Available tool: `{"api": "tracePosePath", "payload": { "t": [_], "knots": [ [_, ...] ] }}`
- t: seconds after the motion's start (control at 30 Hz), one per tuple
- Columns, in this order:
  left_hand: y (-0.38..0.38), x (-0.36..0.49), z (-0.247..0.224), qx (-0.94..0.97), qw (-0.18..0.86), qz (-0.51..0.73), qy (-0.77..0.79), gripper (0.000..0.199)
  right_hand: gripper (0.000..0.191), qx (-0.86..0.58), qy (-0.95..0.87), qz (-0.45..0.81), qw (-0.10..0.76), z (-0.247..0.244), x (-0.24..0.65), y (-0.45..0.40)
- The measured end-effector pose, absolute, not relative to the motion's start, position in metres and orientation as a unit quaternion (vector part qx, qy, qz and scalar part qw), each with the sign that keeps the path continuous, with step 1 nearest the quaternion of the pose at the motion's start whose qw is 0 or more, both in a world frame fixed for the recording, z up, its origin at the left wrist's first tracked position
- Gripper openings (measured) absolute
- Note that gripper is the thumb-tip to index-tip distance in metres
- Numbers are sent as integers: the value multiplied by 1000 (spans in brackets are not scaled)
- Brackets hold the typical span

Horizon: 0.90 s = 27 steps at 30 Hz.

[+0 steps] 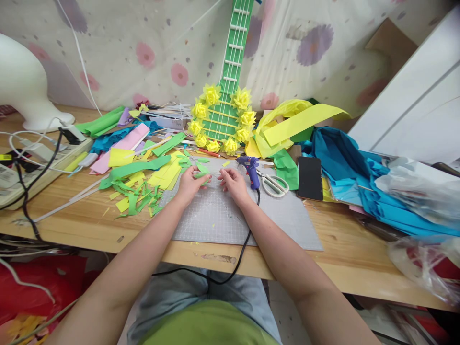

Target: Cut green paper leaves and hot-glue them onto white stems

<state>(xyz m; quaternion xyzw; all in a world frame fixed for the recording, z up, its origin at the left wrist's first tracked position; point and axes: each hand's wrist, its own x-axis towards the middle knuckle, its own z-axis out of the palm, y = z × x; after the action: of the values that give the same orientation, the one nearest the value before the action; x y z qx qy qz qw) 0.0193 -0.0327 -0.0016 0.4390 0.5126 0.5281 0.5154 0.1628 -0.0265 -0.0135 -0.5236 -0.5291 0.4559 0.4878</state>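
Above the grey cutting mat (212, 220), my left hand (189, 186) pinches a small green paper leaf (201, 169). My right hand (234, 184) is close beside it, thumb and fingers pressed together; a thin, pale strand seems to run between the two hands, too fine to name. More cut green leaves (185, 162) lie just behind my left hand. A purple glue gun (251, 171) stands right of my right hand, its black cord running down over the table edge. White-handled scissors (275, 186) lie beside the glue gun.
A green paper guitar (226, 112) edged with yellow paper flowers leans on the back wall. Green and yellow paper scraps (140, 191) spread at left, near a power strip (46, 167). A black phone (310, 178) and blue crepe paper (338, 158) lie at right.
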Motion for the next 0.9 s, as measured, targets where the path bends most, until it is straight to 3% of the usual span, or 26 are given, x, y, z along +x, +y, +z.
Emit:
{"api": "tracePosePath", "payload": {
  "t": [0.27, 0.9],
  "knots": [
    [-34, 20, -2, 490, 484, 506, 519, 40, 23, -514, -512, 478, 494, -15, 161, -24],
    [-37, 20, 1, 492, 504, 495, 509, 36, 20, -503, -492, 496, 508, -15, 160, -23]
  ]
}}
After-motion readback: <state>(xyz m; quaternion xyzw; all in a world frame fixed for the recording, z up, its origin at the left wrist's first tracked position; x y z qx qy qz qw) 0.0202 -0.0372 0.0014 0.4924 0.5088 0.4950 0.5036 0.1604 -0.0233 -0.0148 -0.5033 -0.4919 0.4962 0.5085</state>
